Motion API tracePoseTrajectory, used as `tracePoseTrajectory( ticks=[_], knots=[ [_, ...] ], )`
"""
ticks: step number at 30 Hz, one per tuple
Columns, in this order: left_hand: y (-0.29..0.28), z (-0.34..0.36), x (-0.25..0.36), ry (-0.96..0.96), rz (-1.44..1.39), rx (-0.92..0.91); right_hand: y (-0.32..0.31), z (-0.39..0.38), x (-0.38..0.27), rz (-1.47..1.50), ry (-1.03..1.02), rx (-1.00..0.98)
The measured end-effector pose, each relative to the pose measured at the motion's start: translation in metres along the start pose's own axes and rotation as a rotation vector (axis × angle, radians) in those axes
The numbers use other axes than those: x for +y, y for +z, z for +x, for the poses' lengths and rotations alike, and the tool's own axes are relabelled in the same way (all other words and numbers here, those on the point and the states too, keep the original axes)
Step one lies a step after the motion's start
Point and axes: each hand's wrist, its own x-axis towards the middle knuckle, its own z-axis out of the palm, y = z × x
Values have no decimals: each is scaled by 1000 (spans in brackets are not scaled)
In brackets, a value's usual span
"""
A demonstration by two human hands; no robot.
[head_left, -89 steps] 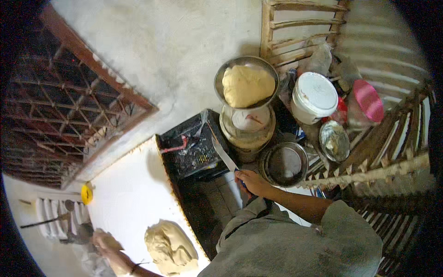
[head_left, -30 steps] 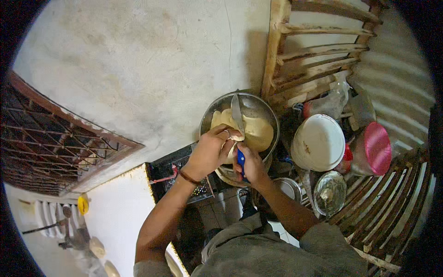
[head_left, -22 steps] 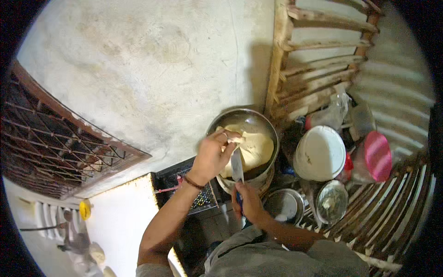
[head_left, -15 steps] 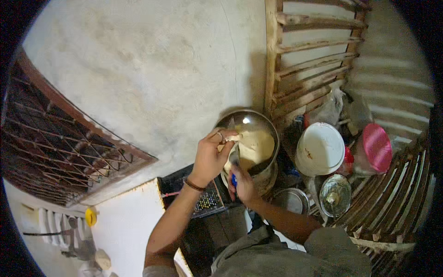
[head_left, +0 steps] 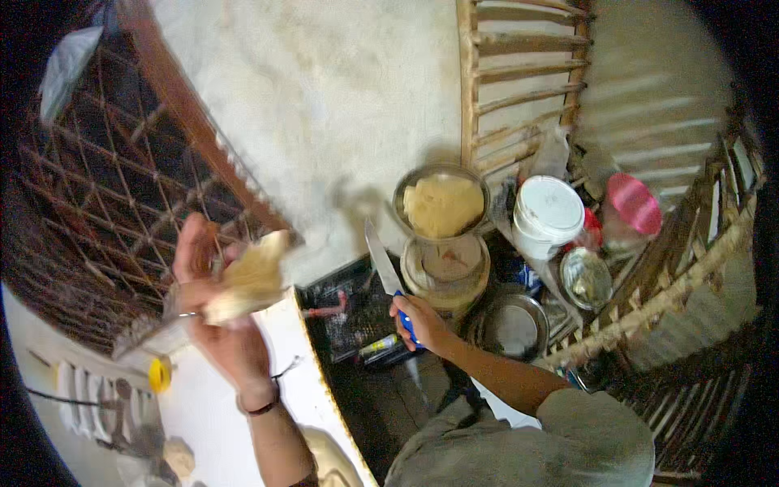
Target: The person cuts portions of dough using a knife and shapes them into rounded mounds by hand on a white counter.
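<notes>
My left hand (head_left: pixel 231 349) is raised at the left, over the white surface and in front of the lattice. It holds a pale yellow, elongated piece (head_left: pixel 251 280), blurred by motion; its kind is not clear. My right hand (head_left: pixel 426 325) grips the blue handle of a knife (head_left: pixel 380 258), its blade pointing up toward the wall. A steel bowl (head_left: pixel 396 209) stands beyond the knife and holds a yellowish mass (head_left: pixel 445 204). Under the bowl is a round, pale container (head_left: pixel 446 280).
On the right stand a white bucket (head_left: pixel 548 213), a pink tub (head_left: pixel 634 204) and a metal dish (head_left: pixel 586 278). A steel pan (head_left: pixel 513 327) lies nearer me. A black crate (head_left: pixel 345 308) adjoins the white surface (head_left: pixel 300 365). Wooden slats (head_left: pixel 527 69) lean against the wall.
My left hand has swung left, away from the bowl, carrying the pale yellow piece. The knife in my right hand has come out of the bowl area. The view has shifted.
</notes>
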Motion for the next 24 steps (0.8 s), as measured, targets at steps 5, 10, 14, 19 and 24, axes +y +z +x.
tracePoseTrajectory(
  ticks=[5,10,14,19,24],
  knots=[
    [-181,-111,100,-779,-213,346,-29,-108,123,-256,187,289],
    [-303,-334,103,-950,722,328,-72,-181,217,-530,322,321],
    [-328,-476,81,-1022,1163,-350,-38,-197,202,-592,280,254],
    [-350,-424,87,-1148,897,-507,-16,-194,182,-451,421,279],
    [-323,-377,47,-893,1158,21,-6,-198,166,-650,379,223]
  ],
)
